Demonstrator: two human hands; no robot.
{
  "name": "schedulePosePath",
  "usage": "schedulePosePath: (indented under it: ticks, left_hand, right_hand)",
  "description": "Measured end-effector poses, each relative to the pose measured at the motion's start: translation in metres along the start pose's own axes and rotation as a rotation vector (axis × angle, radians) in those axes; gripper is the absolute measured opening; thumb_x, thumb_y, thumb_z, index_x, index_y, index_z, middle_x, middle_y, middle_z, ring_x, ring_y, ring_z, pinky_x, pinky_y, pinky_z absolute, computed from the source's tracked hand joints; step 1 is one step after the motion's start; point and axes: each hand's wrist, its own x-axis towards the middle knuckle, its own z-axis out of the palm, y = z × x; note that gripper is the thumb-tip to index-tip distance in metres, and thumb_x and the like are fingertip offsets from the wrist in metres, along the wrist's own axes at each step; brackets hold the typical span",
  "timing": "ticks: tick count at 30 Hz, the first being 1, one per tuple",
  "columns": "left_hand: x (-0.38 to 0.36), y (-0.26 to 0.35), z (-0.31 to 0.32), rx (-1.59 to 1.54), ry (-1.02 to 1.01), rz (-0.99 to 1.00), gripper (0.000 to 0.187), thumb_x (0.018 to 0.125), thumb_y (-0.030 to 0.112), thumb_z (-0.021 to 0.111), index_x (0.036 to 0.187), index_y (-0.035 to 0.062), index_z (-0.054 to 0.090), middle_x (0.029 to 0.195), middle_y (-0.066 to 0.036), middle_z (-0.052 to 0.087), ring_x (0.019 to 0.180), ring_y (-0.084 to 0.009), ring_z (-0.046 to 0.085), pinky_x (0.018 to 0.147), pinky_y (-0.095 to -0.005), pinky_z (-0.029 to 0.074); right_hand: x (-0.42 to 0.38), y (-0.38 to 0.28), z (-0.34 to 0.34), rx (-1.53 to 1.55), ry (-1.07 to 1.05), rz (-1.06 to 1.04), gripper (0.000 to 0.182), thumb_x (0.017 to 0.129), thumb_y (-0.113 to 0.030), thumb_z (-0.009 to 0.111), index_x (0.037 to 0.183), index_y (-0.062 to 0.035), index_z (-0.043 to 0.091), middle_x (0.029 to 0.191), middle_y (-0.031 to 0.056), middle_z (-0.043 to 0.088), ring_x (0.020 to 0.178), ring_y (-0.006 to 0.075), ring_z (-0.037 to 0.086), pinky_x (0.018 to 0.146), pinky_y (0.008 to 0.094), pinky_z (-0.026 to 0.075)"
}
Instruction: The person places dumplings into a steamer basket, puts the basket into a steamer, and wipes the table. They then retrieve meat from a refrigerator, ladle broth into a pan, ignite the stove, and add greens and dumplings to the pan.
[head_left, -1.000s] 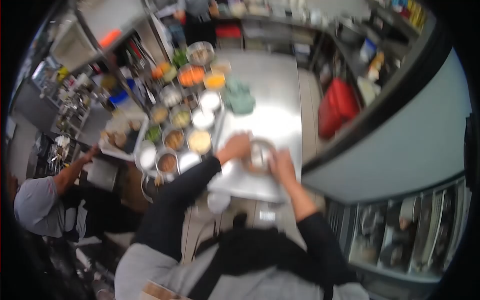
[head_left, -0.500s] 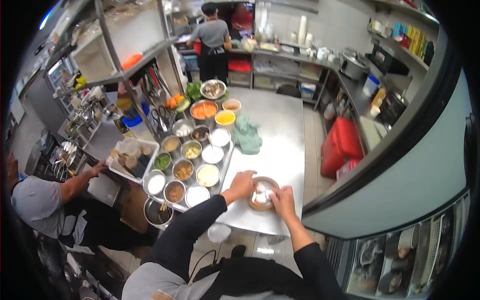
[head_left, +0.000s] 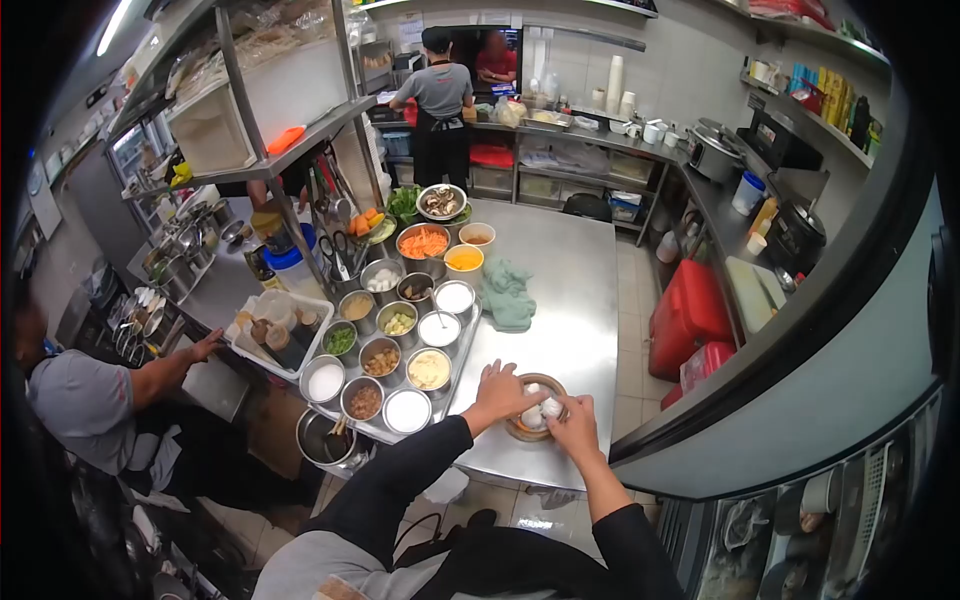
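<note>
A brown clay-coloured bowl (head_left: 541, 379) stands on the steel table, holding several white balls (head_left: 533, 416) whose kind I cannot make out. My left hand (head_left: 497, 396) is at the bowl's left side, fingers stretched apart and thumb reaching over the rim toward the balls. From the right, my right hand (head_left: 574, 428) reaches over the rim, its thumb and fingertips pinched at one white ball (head_left: 551, 407) inside the bowl. A crumpled green cloth (head_left: 508, 296) lies on the table beyond my hands.
Left of the bowl, a metal tray (head_left: 452, 385) carries several steel tubs of ingredients, including shredded carrot (head_left: 423, 243). A co-worker (head_left: 85, 395) stands at the left, one arm extended toward a white bin (head_left: 322, 322). Another person (head_left: 440, 100) is at the back counter. A red cooler (head_left: 690, 318) stands at right.
The camera view has shifted, so the scene sits lower and slightly right. My left fingers have spread and the thumb now points into the bowl; my right hand stays at its right side.
</note>
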Motion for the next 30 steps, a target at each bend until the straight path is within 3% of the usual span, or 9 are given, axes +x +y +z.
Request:
schedulePosePath:
  ticks: [8,12,15,16,18,19,24,27,30]
  left_hand:
    - [0.006,-0.014,0.019,0.060,0.020,-0.004,0.053,0.079,0.057,0.066,0.098,0.0092,0.078,0.138,-0.023,0.053,0.136,-0.0467,0.038,0.113,-0.0536,0.026]
    - [0.004,-0.012,0.010,0.046,0.043,0.039,0.051,0.078,0.055,0.068,0.098,0.0089,0.077,0.138,-0.022,0.053,0.132,-0.0444,0.042,0.113,-0.0525,0.027]
    - [-0.001,-0.017,-0.004,-0.068,0.078,0.064,0.052,0.079,0.052,0.069,0.107,0.0082,0.075,0.132,-0.024,0.056,0.130,-0.0429,0.045,0.111,-0.0536,0.031]
    - [-0.002,-0.021,-0.008,-0.226,0.100,0.104,0.045,0.078,0.045,0.071,0.104,0.0082,0.075,0.126,-0.024,0.059,0.124,-0.0401,0.050,0.105,-0.0483,0.039]
    - [-0.025,-0.017,-0.012,-0.406,0.413,0.180,0.029,0.078,0.022,0.070,0.103,0.0063,0.070,0.120,-0.024,0.060,0.116,-0.0402,0.056,0.097,-0.0443,0.047]
    - [-0.038,-0.009,-0.023,-0.472,0.411,0.158,0.030,0.079,0.018,0.068,0.106,0.0051,0.068,0.122,-0.023,0.059,0.115,-0.0399,0.057,0.098,-0.0421,0.046]
    - [-0.080,-0.025,0.000,-0.536,0.138,0.114,0.074,0.073,0.020,0.078,0.140,0.0175,0.046,0.148,-0.020,0.033,0.133,-0.0367,0.043,0.100,-0.0481,0.045]
    - [-0.086,-0.024,0.005,-0.508,0.147,0.191,0.077,0.072,0.019,0.080,0.140,0.0183,0.046,0.151,-0.021,0.027,0.134,-0.0406,0.041,0.105,-0.0481,0.043]
    - [-0.078,-0.040,0.019,-0.460,0.109,0.227,0.078,0.071,0.023,0.082,0.140,0.0176,0.046,0.154,-0.023,0.020,0.137,-0.0451,0.035,0.108,-0.0487,0.041]
  right_hand:
    - [0.006,-0.006,-0.004,-0.010,-0.067,0.070,0.042,0.074,-0.018,0.078,0.112,-0.0047,0.065,0.111,0.0173,0.052,0.100,0.0357,0.058,0.087,0.0416,0.051]
    - [0.001,0.004,-0.007,-0.043,0.032,-0.046,0.052,0.077,-0.017,0.077,0.124,-0.0044,0.059,0.112,0.0160,0.052,0.092,0.0299,0.061,0.082,0.0384,0.053]
    - [-0.020,0.039,-0.018,0.319,0.181,0.257,0.077,0.081,-0.017,0.078,0.144,-0.0043,0.036,0.118,0.0161,0.053,0.083,0.0207,0.061,0.074,0.0325,0.053]
    - [-0.030,0.062,-0.020,0.377,0.270,0.296,0.087,0.081,-0.017,0.079,0.149,-0.0025,0.026,0.120,0.0177,0.053,0.084,0.0204,0.059,0.074,0.0316,0.053]
    - [-0.044,0.048,-0.056,0.316,0.264,0.459,0.095,0.087,-0.018,0.074,0.153,-0.0011,0.007,0.136,0.0247,0.047,0.101,0.0275,0.063,0.084,0.0342,0.053]
    - [-0.049,0.052,-0.063,0.414,0.231,0.491,0.099,0.089,-0.024,0.072,0.155,-0.0067,0.000,0.146,0.0236,0.037,0.109,0.0279,0.060,0.090,0.0378,0.051]
    - [-0.061,0.032,-0.067,0.550,0.252,0.624,0.105,0.094,-0.029,0.066,0.154,-0.0185,-0.019,0.163,0.0181,0.007,0.124,0.0305,0.053,0.099,0.0406,0.046]
    - [-0.077,0.013,-0.075,0.635,0.272,0.673,0.103,0.093,-0.021,0.067,0.155,-0.0092,-0.015,0.162,0.0215,0.011,0.127,0.0333,0.051,0.102,0.0364,0.044]
    - [-0.115,0.018,-0.073,0.552,0.189,0.592,0.099,0.095,-0.024,0.065,0.157,-0.0164,-0.012,0.163,0.0184,0.010,0.123,0.0257,0.052,0.097,0.0377,0.046]
